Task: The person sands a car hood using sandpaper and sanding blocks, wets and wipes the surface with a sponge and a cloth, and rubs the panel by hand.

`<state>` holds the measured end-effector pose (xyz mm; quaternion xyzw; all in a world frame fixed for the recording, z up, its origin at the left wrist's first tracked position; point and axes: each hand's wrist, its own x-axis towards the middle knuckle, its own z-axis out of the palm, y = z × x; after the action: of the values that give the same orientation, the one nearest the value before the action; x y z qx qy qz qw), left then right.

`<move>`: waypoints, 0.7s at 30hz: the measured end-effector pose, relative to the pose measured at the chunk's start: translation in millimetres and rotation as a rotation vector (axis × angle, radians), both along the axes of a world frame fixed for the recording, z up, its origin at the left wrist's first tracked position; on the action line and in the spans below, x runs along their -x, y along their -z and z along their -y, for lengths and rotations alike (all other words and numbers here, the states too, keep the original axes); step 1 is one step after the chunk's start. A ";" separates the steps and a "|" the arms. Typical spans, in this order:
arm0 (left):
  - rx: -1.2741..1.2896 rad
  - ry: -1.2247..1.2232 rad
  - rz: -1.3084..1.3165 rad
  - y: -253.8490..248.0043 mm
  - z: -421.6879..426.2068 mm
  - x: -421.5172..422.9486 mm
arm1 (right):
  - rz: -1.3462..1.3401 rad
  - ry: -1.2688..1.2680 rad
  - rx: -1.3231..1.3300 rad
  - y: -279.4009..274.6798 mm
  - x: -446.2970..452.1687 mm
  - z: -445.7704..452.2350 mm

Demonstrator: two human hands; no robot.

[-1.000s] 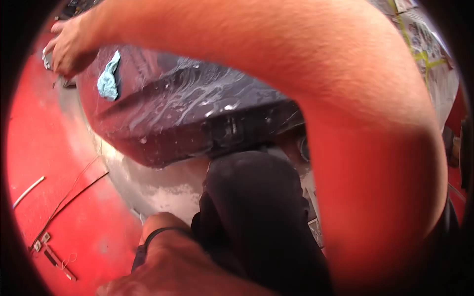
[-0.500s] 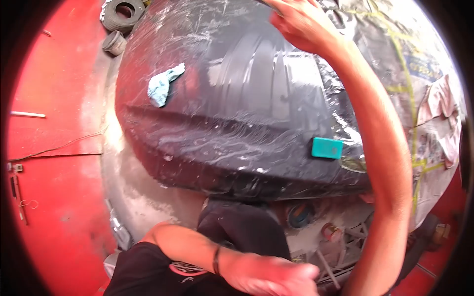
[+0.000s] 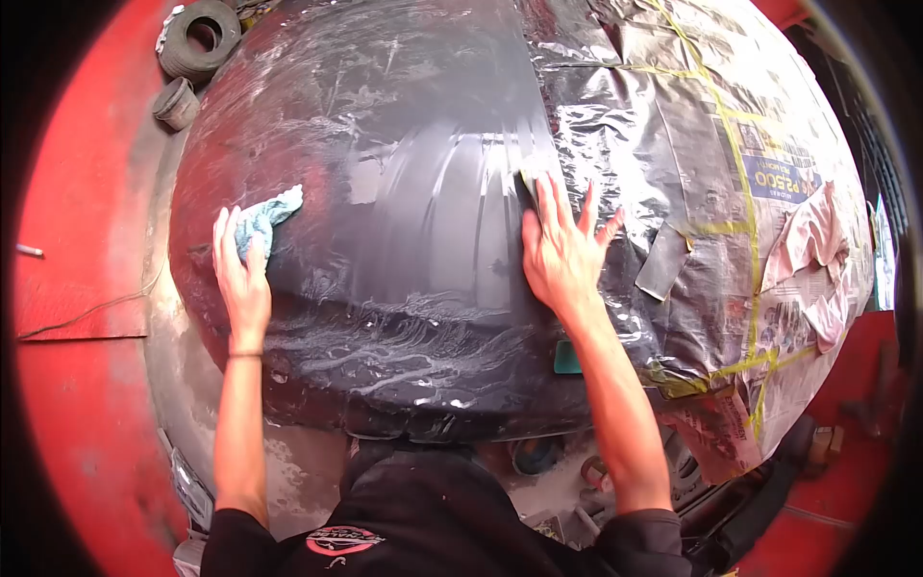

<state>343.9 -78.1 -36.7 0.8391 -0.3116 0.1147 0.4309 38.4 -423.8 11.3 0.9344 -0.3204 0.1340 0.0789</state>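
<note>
A dark, curved car panel (image 3: 413, 231), wet and streaked with whitish liquid, spreads before me. At its left, my left hand (image 3: 240, 288) reaches over a crumpled light-blue cloth (image 3: 274, 213). Its fingers are apart and touch the cloth, which still lies on the panel. My right hand (image 3: 565, 260) is palm down at the panel's right edge. Between its thumb and fingers shows the edge of a small dark sheet, like sandpaper (image 3: 527, 187), mostly hidden. Below that hand, a teal block (image 3: 566, 359) lies partly behind my right forearm.
Taped newspaper and shiny plastic (image 3: 711, 317) cover the surface to the right. A grey rectangular piece (image 3: 663, 262) and a pinkish rag (image 3: 812, 245) lie on it. A tire (image 3: 197, 40) and a bucket (image 3: 176, 104) stand at the upper left, beside a red wall (image 3: 77, 423).
My left hand has gone from near my body up to the blue cloth. My right hand has come down and nearer along the panel. The view has shifted too.
</note>
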 end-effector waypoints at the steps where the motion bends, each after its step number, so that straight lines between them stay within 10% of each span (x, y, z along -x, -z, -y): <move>1: -0.060 -0.006 0.016 15.7 3.0 -19.9 | 0.011 0.067 -0.006 5.5 -13.8 2.7; 21: -0.164 -0.052 0.178 36.8 26.4 -38.0 | -0.058 -0.087 -0.096 -18.1 22.3 -7.1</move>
<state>381.9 -104.5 -73.5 0.8659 -0.3350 0.1738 0.3283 16.0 -416.8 29.3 0.9537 -0.2830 0.0944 0.0371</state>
